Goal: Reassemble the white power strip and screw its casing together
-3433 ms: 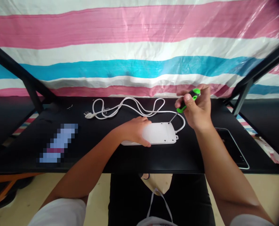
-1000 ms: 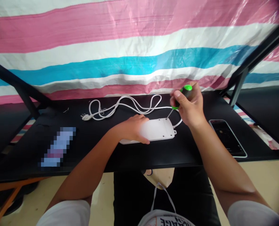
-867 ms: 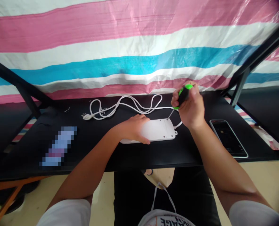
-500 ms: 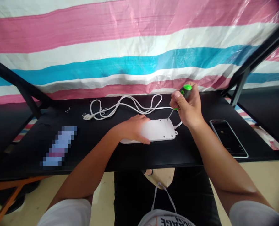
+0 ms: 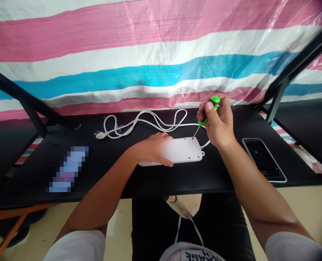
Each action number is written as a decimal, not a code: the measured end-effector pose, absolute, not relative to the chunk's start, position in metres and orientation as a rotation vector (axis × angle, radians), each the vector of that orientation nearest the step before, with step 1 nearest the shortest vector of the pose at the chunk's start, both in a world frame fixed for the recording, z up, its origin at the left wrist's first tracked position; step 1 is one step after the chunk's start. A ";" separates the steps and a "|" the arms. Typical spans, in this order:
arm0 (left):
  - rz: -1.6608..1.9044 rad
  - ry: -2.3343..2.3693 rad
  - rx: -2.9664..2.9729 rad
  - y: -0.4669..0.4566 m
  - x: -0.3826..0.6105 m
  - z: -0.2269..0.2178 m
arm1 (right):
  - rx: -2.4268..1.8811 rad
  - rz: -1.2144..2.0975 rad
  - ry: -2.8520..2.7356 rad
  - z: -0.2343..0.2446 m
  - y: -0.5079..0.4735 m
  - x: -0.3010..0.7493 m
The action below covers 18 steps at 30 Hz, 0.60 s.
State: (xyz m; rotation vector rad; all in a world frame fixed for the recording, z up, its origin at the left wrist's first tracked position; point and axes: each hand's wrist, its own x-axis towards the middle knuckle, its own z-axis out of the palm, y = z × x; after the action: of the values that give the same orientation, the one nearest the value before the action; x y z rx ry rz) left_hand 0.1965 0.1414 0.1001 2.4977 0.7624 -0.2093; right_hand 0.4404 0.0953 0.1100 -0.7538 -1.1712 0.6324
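The black table [image 5: 117,181] is carrying a white power strip [image 5: 181,150] mid-top, its cord [image 5: 147,123] coiling toward the far edge, a phone [image 5: 263,158] lying right.

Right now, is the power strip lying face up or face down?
Face down. The power strip shows a plain white back with small screw holes and no sockets; the screwdriver tip sits at one hole.

You sat at a black table [image 5: 150,181] w/ black angled frame bars [image 5: 19,98]; striped pink, white & blue tarp [image 5: 150,47] hung behind; beige floor [image 5: 299,206] lay below, daylight thru tarp.
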 end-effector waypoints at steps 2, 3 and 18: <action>-0.210 0.760 2.490 0.142 0.196 0.100 | -0.764 0.698 -1.206 0.112 0.094 0.442; -0.205 0.757 2.486 0.142 0.196 0.099 | -0.771 0.725 -1.229 0.113 0.094 0.443; -0.168 0.716 2.497 0.143 0.195 0.097 | -0.702 0.567 -1.124 0.107 0.098 0.439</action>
State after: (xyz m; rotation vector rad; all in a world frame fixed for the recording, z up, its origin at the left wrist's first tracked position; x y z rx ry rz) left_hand 0.1954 0.1428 0.0970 2.4972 0.7159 -0.1678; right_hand 0.4389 0.0984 0.1067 -0.7020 -1.1243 0.5674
